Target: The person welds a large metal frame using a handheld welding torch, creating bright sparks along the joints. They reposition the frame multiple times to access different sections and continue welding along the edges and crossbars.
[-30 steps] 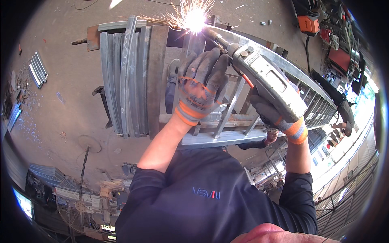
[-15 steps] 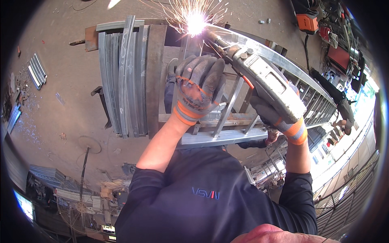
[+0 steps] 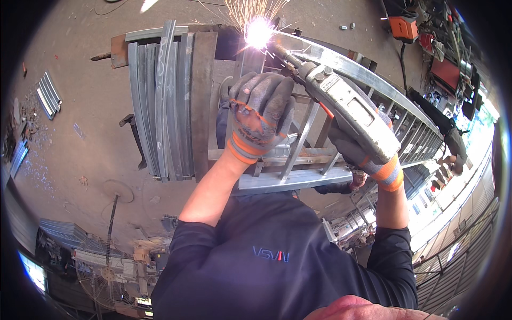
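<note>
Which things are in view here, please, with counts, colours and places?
Torch: one, grey, right of centre
Sparks: many, orange and white, at the torch's tip
Ladder-like frame: one, silver, beneath the torch
Long bars: several, grey and brown, left of frame
Short strips: several, silver, floor, far left
Boxy machine: one, orange, upper right
Fan: one, grey, lower left
Co-worker: at least one, dark clothing, far right
Shirt: one, dark, bottom centre
Left grip: one, grey glove, over frame
Right grip: one, grey glove, around torch

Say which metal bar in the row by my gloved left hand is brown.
The wide brown bar at the row's right end, nearest your left hand; the others are grey.
</note>
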Motion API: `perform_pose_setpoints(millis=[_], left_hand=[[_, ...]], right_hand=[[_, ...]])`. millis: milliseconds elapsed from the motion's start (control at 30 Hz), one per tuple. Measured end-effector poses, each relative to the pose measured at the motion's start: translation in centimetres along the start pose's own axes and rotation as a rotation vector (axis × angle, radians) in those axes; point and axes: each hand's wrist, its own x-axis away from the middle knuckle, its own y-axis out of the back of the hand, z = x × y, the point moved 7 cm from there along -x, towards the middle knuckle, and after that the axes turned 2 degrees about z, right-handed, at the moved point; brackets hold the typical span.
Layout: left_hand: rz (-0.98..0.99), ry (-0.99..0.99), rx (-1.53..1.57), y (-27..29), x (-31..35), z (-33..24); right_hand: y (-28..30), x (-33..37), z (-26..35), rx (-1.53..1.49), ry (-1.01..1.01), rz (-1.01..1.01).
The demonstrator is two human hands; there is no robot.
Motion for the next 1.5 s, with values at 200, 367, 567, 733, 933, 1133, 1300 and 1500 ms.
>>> perform_pose_setpoints(millis=[200,367,567,733,933,1133,1300,1500], left_hand=[[0.028,-0.004,-0.008,0.0,0.2,-0.1],[0.024,-0.012,-0.007,0.0,0.1,-0.1],[0.007,-0.036,-0.013,0.1,0.1,-0.2],[-0.008,-0.046,0.005,0.2,0.1,-0.2],[-0.04,-0.055,0.01,0.5,-0.2,-0.4],[-0.013,-0.03,0.059,0.4,-0.6,-0.3],[0.014,0.01,0.077,0.5,-0.1,-0.2],[0.093,0.032,0.086,0.0,0.2,0.1]], right_hand=[[-0.4,-0.2,1.6,0.227,0.244,-0.018],[-0.3,0.1,0.5,0.016,0.07,-0.042],[-0.2,0.4,0.1,0.059,0.034,-0.013],[-0.4,0.7,-0.1,-0.017,0.024,-0.044],[-0.5,0.8,0.2,0.009,0.032,-0.041],[-0.7,1.0,0.1,0.027,0.035,-0.045],[-0.7,1.2,-0.3,-0.007,-0.003,-0.056],[-0.5,1.3,0.2,0.057,0.046,-0.051]])
